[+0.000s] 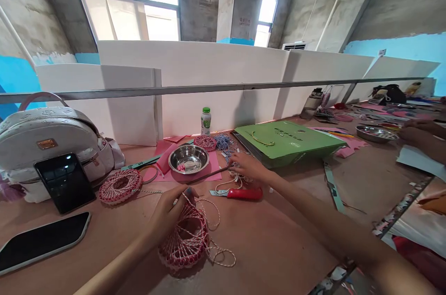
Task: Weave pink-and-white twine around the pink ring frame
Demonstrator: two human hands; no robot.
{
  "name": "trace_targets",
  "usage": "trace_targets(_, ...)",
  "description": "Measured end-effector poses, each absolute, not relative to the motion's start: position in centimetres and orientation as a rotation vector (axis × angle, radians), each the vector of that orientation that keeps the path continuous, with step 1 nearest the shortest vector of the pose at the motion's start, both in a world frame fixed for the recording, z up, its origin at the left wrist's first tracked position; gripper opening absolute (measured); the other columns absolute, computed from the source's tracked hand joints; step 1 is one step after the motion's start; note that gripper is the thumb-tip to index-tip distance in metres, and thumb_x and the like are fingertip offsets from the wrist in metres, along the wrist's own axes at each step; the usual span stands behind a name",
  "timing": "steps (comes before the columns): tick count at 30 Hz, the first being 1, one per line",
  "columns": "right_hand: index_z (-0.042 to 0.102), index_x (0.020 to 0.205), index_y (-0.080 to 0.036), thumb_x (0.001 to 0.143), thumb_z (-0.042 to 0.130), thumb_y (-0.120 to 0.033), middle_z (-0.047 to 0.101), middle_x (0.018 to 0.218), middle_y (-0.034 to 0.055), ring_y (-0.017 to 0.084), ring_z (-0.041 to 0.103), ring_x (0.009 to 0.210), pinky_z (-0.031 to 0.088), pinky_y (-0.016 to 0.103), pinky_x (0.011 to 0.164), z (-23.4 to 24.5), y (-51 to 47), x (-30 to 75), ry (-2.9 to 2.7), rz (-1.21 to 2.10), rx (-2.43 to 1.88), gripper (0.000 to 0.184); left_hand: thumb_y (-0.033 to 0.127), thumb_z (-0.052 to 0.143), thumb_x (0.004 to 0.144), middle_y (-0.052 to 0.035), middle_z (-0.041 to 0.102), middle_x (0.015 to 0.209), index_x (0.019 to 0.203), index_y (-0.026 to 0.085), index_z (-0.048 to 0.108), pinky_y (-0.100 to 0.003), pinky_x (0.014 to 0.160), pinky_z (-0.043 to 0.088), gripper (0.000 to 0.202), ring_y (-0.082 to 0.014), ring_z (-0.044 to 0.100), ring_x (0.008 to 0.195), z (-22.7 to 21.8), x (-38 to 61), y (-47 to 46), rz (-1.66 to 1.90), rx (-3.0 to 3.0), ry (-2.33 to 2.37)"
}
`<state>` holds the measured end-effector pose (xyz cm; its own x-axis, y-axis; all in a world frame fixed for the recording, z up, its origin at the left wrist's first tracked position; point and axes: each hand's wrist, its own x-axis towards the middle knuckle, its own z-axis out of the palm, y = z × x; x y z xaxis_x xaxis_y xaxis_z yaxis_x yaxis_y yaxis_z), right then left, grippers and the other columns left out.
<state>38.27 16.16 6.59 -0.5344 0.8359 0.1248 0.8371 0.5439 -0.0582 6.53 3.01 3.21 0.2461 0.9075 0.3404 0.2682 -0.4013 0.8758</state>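
Pink-and-white twine ring basket (184, 239), upper part hidden behind the left hand (170, 213). Co-worker's bare hands (421, 134) cut off by the right edge. Pale quilted backpack (49, 146) cut off at the left edge. Print on the green carrier bag (289, 141), centre right, too small to read.

**Nothing here can be read clearly; you can only make out blurred print.**
You see a dark printed line on the green paper bag (284, 131) near the table's far edge, a label too small to read on the green-capped bottle (206, 123), small reddish characters on the concrete pillar (245, 21), and an illegible metal tag on the white backpack (47, 144).
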Motion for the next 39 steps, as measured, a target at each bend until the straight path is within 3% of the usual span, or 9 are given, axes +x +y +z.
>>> trace_targets(6, 0.071, 0.104, -0.024, 0.089, 0.059, -0.021, 0.071, 0.111, 0.0071, 0.023, 0.065, 0.095, 0.046, 0.027, 0.073, 7.1, 14.4, 39.2, -2.704, 0.041, -1.470, 0.020, 0.051, 0.042, 0.101, -0.0045, 0.070, 0.084, 0.093, 0.019, 0.068, -0.029, 0.075, 0.046, 0.042, -0.0202, 0.063, 0.079, 3.2, 6.5, 2.9, 1.160, 1.825, 1.062)
trace_targets(11, 0.074, 0.083, -0.021, 0.081, 0.066, -0.019, 0.075, 0.087, 0.0073, 0.024, 0.069, 0.078, 0.042, 0.025, 0.059, 8.2, 14.5, 40.9, -2.677, -0.024, -1.824, 0.009, 0.050, 0.042, 0.101, -0.0040, 0.070, 0.083, 0.093, 0.019, 0.068, -0.029, 0.074, 0.046, 0.041, -0.0199, 0.063, 0.078, 3.3, 6.6, 2.9, 1.162, 1.826, 1.057)
trace_targets(14, 0.074, 0.078, -0.016, 0.080, 0.069, -0.019, 0.074, 0.085, 0.0155, 0.029, 0.071, 0.081, 0.044, 0.028, 0.061, 9.4, 14.6, 41.0, -2.602, -0.148, -1.949, 0.006, 0.051, 0.043, 0.101, -0.0040, 0.070, 0.083, 0.093, 0.019, 0.067, -0.029, 0.074, 0.046, 0.041, -0.0198, 0.063, 0.078, 3.5, 6.6, 2.8, 1.160, 1.830, 1.059)
trace_targets(17, 0.075, 0.089, -0.014, 0.088, 0.060, -0.017, 0.074, 0.097, 0.0201, 0.031, 0.070, 0.092, 0.047, 0.031, 0.069, 10.2, 14.7, 40.2, -2.521, -0.255, -1.943, 0.015, 0.052, 0.042, 0.101, -0.0040, 0.070, 0.085, 0.093, 0.019, 0.067, -0.029, 0.075, 0.046, 0.042, -0.0196, 0.063, 0.080, 3.6, 6.6, 2.6, 1.164, 1.824, 1.051)
trace_targets(22, 0.070, 0.114, -0.022, 0.090, 0.062, -0.017, 0.073, 0.117, 0.0110, 0.027, 0.066, 0.110, 0.047, 0.028, 0.080, 9.4, 15.1, 38.3, -2.541, -0.232, -1.734, 0.026, 0.049, 0.042, 0.102, -0.0047, 0.071, 0.087, 0.094, 0.019, 0.068, -0.030, 0.077, 0.047, 0.041, -0.0201, 0.064, 0.082, 3.8, 6.6, 2.6, 1.177, 1.866, 1.051)
trace_targets(27, 0.073, 0.089, -0.018, 0.090, 0.056, -0.013, 0.076, 0.099, 0.0111, 0.028, 0.069, 0.100, 0.046, 0.029, 0.077, 7.5, 15.9, 37.5, -2.437, -0.177, -1.674, 0.018, 0.043, 0.041, 0.103, -0.0069, 0.073, 0.094, 0.093, 0.020, 0.071, -0.033, 0.084, 0.048, 0.039, -0.0214, 0.064, 0.087, 4.3, 6.4, 2.6, 1.253, 1.939, 1.068)
trace_targets(30, 0.072, 0.098, -0.019, 0.098, 0.051, -0.027, 0.076, 0.094, 0.0100, 0.027, 0.071, 0.090, 0.047, 0.030, 0.072, 7.7, 16.2, 37.5, -2.294, -0.136, -1.650, 0.023, 0.042, 0.041, 0.102, -0.0083, 0.072, 0.100, 0.096, 0.020, 0.071, -0.035, 0.088, 0.049, 0.037, -0.0228, 0.064, 0.093, 4.7, 6.4, 2.5, 1.293, 1.948, 1.067)
trace_targets(34, 0.066, 0.114, -0.017, 0.102, 0.044, -0.041, 0.075, 0.094, 0.0078, 0.019, 0.070, 0.078, 0.051, 0.028, 0.068, 9.5, 15.1, 36.6, -2.053, 0.286, -1.315, 0.034, 0.038, 0.040, 0.103, -0.0107, 0.067, 0.120, 0.100, 0.023, 0.072, -0.042, 0.101, 0.046, 0.036, -0.0261, 0.061, 0.115, 5.4, 6.4, 2.2, 1.335, 1.983, 1.052)
trace_targets(39, 0.070, 0.115, -0.019, 0.095, 0.061, -0.043, 0.066, 0.079, 0.0014, 0.012, 0.058, 0.063, 0.046, 0.023, 0.057, 11.3, 9.3, 33.4, -2.016, 0.911, -0.848, 0.033, 0.028, 0.039, 0.102, -0.0053, 0.040, 0.160, 0.111, 0.030, 0.073, -0.053, 0.118, 0.033, 0.035, -0.0309, 0.037, 0.146, 5.9, 7.0, 1.1, 1.242, 2.183, 1.037)
